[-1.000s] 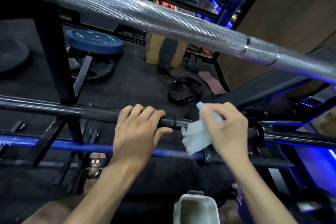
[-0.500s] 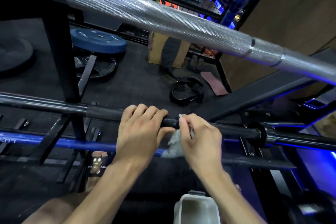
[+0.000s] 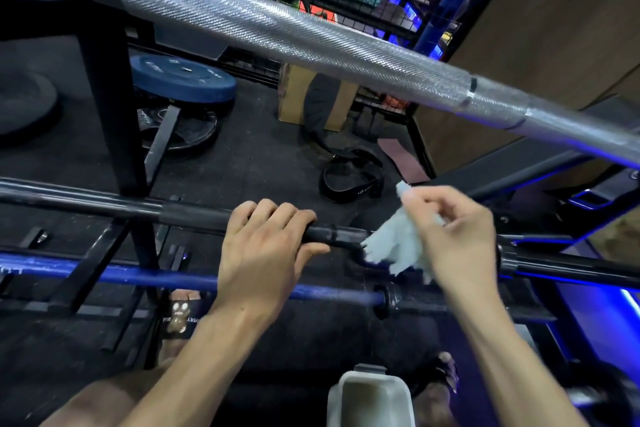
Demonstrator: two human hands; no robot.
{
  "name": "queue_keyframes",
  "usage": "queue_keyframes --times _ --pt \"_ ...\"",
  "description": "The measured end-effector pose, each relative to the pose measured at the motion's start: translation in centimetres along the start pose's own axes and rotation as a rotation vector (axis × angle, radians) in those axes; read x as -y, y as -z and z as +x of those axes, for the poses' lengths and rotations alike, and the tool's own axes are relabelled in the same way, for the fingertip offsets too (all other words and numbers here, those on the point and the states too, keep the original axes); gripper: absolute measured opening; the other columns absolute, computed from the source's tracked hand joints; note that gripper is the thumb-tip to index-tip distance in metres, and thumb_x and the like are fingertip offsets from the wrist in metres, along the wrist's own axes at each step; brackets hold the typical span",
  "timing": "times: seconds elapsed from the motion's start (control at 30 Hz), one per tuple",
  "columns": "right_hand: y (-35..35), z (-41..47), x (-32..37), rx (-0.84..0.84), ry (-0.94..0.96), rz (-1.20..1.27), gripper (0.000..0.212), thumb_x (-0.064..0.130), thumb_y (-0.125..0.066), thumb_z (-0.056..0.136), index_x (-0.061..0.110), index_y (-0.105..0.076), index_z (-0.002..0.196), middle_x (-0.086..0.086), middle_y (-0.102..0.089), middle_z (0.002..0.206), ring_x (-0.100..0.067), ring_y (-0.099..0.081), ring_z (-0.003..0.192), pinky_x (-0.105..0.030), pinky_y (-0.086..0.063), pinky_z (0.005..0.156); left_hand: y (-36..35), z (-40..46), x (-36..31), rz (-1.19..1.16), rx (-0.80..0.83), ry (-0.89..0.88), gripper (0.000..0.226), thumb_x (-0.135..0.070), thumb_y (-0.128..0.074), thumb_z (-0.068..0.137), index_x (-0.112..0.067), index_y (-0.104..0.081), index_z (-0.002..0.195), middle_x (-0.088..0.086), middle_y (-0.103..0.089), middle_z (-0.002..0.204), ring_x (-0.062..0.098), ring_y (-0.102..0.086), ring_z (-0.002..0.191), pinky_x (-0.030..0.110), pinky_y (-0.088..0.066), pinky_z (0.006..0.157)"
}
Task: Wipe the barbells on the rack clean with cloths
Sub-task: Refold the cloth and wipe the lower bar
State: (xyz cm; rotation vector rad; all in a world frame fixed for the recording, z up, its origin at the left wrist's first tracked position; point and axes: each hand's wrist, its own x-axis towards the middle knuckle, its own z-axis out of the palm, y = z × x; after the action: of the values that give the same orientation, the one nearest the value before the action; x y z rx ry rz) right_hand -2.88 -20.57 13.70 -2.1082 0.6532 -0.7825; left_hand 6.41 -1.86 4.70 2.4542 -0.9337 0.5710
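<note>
A black barbell [image 3: 187,213] lies across the rack at mid-height. My left hand [image 3: 266,253] grips it from above, fingers curled over the shaft. Just to the right, my right hand [image 3: 453,236] pinches a pale blue cloth [image 3: 394,246] that hangs against the black bar near its collar [image 3: 504,255]. A silver knurled barbell [image 3: 311,42] runs diagonally overhead, close to the camera. Below the black bar sits a blue barbell [image 3: 104,276] on a lower rack level.
A black rack upright [image 3: 110,104] stands at the left. Blue and black weight plates [image 3: 183,80] lie on the floor behind it, with a black belt [image 3: 349,180] and a cardboard box [image 3: 298,97]. A white container [image 3: 372,399] sits at the bottom edge.
My right hand slid left along the black bar with the cloth, then came back right and lifted, the cloth now hanging loose. My left hand kept its grip.
</note>
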Motion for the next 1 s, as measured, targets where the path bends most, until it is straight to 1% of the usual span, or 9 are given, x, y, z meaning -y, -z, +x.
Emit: queue_keyframes --times 0.2,0.3,0.37,0.47,0.53,0.67,0.83,0.9,1.0 --pt "-0.3 1.2 1.2 -0.106 0.204 0.004 0.012 0.020 -0.067 0.097 0.028 -0.063 0.088 0.009 -0.068 0.085 -0.013 -0.061 0.076 -0.029 -0.047 0.070 0.0 0.0 0.0 0.005 0.011 -0.006 0.047 -0.065 -0.041 0.094 -0.029 -0.067 0.108 -0.012 -0.059 0.087 0.018 -0.056 0.084 0.034 -0.035 0.091" --pt "-1.6 -0.4 0.8 0.149 0.392 -0.213 0.011 0.016 -0.062 0.099 0.024 -0.058 0.092 0.007 -0.063 0.091 -0.009 -0.056 0.079 -0.024 -0.040 0.071 0.0 0.0 0.0 0.001 -0.001 -0.015 0.042 -0.063 -0.050 0.095 -0.027 -0.068 0.108 -0.011 -0.061 0.087 0.018 -0.056 0.084 0.034 -0.035 0.089" --pt "-1.8 -0.8 -0.1 0.348 0.364 -0.259 0.014 0.019 -0.061 0.098 0.029 -0.058 0.089 0.009 -0.067 0.093 -0.007 -0.060 0.087 -0.027 -0.044 0.078 0.0 0.0 0.0 0.006 -0.003 -0.020 0.043 -0.063 -0.050 0.095 -0.027 -0.068 0.108 -0.010 -0.061 0.087 0.019 -0.056 0.084 0.035 -0.035 0.088" --pt "-1.0 1.5 -0.6 0.125 0.156 -0.022 0.015 0.024 -0.063 0.095 0.031 -0.058 0.083 0.012 -0.065 0.082 -0.006 -0.059 0.078 -0.031 -0.044 0.077 0.0 -0.1 0.1 -0.001 0.002 -0.009 0.042 -0.064 -0.052 0.094 -0.028 -0.068 0.109 -0.011 -0.061 0.089 0.018 -0.056 0.085 0.035 -0.035 0.091" --pt "-0.7 2.9 -0.1 0.005 0.137 -0.010 0.015 0.025 -0.062 0.097 0.030 -0.057 0.083 0.012 -0.061 0.079 -0.003 -0.054 0.073 -0.033 -0.044 0.076 0.0 -0.1 0.1 0.002 0.004 -0.012 0.043 -0.065 -0.048 0.095 -0.028 -0.067 0.109 -0.012 -0.060 0.089 0.018 -0.056 0.085 0.035 -0.035 0.092" --pt "-1.7 2.6 1.1 0.194 0.263 -0.195 0.011 0.018 -0.057 0.103 0.017 -0.055 0.092 0.007 -0.062 0.070 -0.002 -0.054 0.064 -0.026 -0.041 0.067 0.0 0.0 0.0 0.002 -0.008 -0.011 0.046 -0.065 -0.043 0.094 -0.028 -0.067 0.107 -0.012 -0.061 0.089 0.018 -0.056 0.085 0.035 -0.035 0.091" --pt "-1.4 2.8 0.4 0.133 0.344 -0.225 0.008 0.018 -0.050 0.106 0.018 -0.048 0.099 0.008 -0.050 0.066 -0.005 -0.046 0.057 -0.031 -0.027 0.060 0.0 0.0 -0.1 0.022 0.009 -0.013 0.047 -0.065 -0.044 0.094 -0.028 -0.068 0.110 -0.012 -0.062 0.091 0.018 -0.057 0.086 0.035 -0.035 0.092" --pt "-1.5 1.6 0.2 0.230 0.346 -0.236 0.013 0.019 -0.050 0.106 0.028 -0.045 0.098 0.011 -0.056 0.073 -0.003 -0.052 0.064 -0.029 -0.030 0.062 0.0 -0.1 0.0 0.019 0.007 -0.012 0.042 -0.063 -0.050 0.095 -0.028 -0.068 0.110 -0.011 -0.062 0.091 0.019 -0.057 0.087 0.035 -0.034 0.093" --pt "-1.1 -0.7 0.1 0.476 0.312 -0.304 0.015 0.031 -0.045 0.106 0.043 -0.041 0.096 0.018 -0.068 0.107 0.001 -0.060 0.095 -0.029 -0.043 0.078 0.0 -0.2 -0.1 0.010 0.001 -0.012 0.038 -0.059 -0.055 0.093 -0.028 -0.068 0.110 -0.011 -0.061 0.090 0.019 -0.056 0.087 0.036 -0.034 0.092"
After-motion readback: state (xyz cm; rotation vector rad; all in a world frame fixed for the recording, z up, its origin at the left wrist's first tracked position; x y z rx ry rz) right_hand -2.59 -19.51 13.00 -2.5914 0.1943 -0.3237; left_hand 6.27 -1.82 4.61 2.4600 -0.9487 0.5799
